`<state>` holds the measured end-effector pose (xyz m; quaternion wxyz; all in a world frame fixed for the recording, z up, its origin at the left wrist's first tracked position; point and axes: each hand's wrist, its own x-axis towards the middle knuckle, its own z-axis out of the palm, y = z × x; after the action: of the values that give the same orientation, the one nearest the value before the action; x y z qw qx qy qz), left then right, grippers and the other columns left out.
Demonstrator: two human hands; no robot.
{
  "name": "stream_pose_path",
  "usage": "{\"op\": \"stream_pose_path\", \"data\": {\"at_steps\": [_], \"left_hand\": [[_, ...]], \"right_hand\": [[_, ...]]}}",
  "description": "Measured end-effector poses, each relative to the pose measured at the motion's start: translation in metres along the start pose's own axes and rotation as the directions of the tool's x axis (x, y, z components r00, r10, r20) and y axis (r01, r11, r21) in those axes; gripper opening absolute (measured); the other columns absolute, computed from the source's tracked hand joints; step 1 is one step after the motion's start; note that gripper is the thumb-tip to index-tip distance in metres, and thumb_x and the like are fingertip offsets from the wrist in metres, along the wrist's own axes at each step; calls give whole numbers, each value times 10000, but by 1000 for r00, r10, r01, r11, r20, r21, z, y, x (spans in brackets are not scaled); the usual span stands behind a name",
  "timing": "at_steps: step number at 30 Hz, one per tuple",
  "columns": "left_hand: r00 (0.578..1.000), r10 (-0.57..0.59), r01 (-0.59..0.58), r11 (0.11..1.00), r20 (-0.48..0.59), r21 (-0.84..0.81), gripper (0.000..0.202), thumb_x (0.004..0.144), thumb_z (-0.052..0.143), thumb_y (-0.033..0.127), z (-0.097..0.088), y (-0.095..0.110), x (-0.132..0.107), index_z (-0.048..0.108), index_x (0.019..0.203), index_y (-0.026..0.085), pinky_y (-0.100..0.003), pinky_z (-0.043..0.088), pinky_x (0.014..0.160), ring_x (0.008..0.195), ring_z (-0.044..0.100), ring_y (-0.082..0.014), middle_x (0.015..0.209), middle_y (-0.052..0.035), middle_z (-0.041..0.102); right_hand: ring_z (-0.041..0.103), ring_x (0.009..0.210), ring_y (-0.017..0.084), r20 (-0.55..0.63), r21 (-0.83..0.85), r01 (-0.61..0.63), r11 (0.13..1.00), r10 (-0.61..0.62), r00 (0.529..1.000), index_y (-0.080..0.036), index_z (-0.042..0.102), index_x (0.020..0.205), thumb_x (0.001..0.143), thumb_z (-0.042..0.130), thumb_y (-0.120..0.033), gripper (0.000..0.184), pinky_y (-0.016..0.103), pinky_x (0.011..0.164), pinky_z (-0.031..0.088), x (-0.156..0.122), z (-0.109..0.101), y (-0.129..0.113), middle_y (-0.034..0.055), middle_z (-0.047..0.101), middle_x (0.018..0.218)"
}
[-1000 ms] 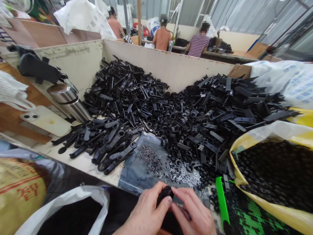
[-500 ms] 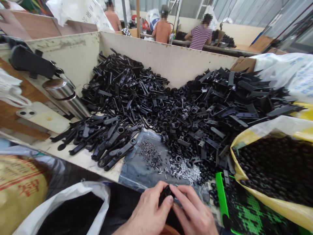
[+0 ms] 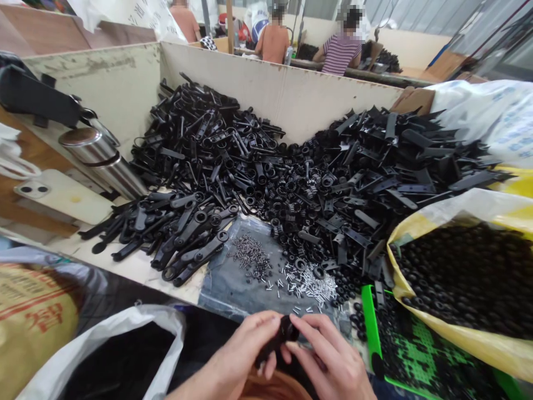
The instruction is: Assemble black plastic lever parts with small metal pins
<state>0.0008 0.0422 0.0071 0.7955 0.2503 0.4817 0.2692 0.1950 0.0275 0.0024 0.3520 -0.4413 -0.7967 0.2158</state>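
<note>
Close to my body, in front of the table edge, my left hand [image 3: 244, 347] is closed round a black plastic part [image 3: 286, 332] with a rounded end. The fingers of my right hand [image 3: 328, 353] pinch at that end from the other side. Whether a smaller piece sits between those fingertips is hidden. Just beyond my hands, on a dark mat [image 3: 220, 289], lie a heap of silver pins [image 3: 318, 286] and a heap of small dark metal pieces [image 3: 250, 253]. Long black handles with ring ends [image 3: 195, 239] are piled to the left of the mat.
Black plastic parts [image 3: 208, 133] and flat black pieces [image 3: 400, 144] fill the walled table. At right stand a yellow-edged sack of small black rings [image 3: 470, 272] and a green tray [image 3: 370, 322]. A steel flask [image 3: 100, 155] and phone [image 3: 62, 194] are left. People sit behind the wall.
My left hand has turned and shifted slightly left, showing more of the black plastic part. My right hand stays at its rounded end. The camera view has shifted slightly.
</note>
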Motion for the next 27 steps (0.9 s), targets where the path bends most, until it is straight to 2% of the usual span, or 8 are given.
{"op": "stream_pose_path", "data": {"at_steps": [3, 6, 9, 12, 17, 20, 24, 27], "left_hand": [[996, -70, 86, 944, 63, -317, 363, 821, 734, 422, -4, 4, -2, 695, 1030, 127, -198, 335, 534, 538, 481, -65, 743, -16, 650], [981, -136, 184, 873, 138, -452, 337, 802, 793, 313, -5, 10, -4, 710, 1061, 113, -191, 373, 555, 572, 505, -58, 781, -23, 634], [981, -153, 195, 842, 123, -503, 303, 831, 775, 325, -3, 12, -4, 709, 1030, 107, -192, 392, 565, 571, 518, -54, 771, -25, 633], [987, -98, 144, 898, 130, -416, 333, 826, 765, 402, 0, 10, -4, 693, 1003, 129, -216, 386, 526, 511, 512, -58, 766, -19, 652], [995, -95, 100, 962, 33, -255, 621, 729, 790, 568, 2, 3, -7, 627, 1159, 150, -229, 319, 508, 491, 511, -71, 764, -13, 676], [995, -103, 99, 981, -15, -166, 722, 732, 752, 632, 1, 0, -10, 584, 1230, 137, -233, 302, 546, 527, 476, -82, 665, 20, 628], [992, -107, 105, 994, -65, -37, 886, 702, 681, 750, 3, 3, -11, 528, 1305, 118, -237, 301, 593, 569, 432, -101, 564, 68, 543], [993, -102, 105, 993, -67, 45, 901, 709, 630, 785, 5, 7, -11, 533, 1310, 121, -242, 296, 594, 569, 406, -107, 546, 83, 500]], "right_hand": [[664, 618, 117, -13, 112, -127, 985, 130, 991, -218, 678, 1238, 980, 624, -243, 264, 187, 569, 578, 4, -6, -1, 63, 671, 974], [595, 531, 96, -41, 170, -219, 961, 229, 973, -253, 707, 1199, 956, 668, -273, 247, 194, 527, 548, 8, -9, 0, 31, 664, 931], [601, 542, 98, -50, 176, -213, 961, 225, 973, -263, 703, 1220, 954, 669, -261, 268, 196, 533, 549, 10, -8, 1, 30, 666, 934], [618, 565, 101, -39, 137, -160, 978, 167, 985, -249, 685, 1256, 976, 631, -243, 285, 194, 539, 560, 10, -7, 1, 44, 665, 955], [687, 709, 134, 10, 25, -68, 997, 68, 998, -201, 661, 1255, 1003, 572, -210, 268, 198, 624, 598, 7, -7, 1, 71, 643, 972], [707, 779, 146, 35, -3, -25, 1000, 25, 999, -184, 648, 1253, 1012, 551, -206, 262, 194, 671, 608, 7, -8, -1, 82, 637, 990], [707, 758, 138, 30, 1, 10, 1000, -10, 1000, -158, 639, 1261, 1022, 523, -193, 268, 170, 656, 601, 10, -7, -4, 87, 642, 973], [709, 753, 134, 25, 3, -3, 1000, 3, 1000, -167, 651, 1246, 1021, 522, -187, 260, 164, 664, 603, 12, -5, -6, 81, 644, 965]]}}
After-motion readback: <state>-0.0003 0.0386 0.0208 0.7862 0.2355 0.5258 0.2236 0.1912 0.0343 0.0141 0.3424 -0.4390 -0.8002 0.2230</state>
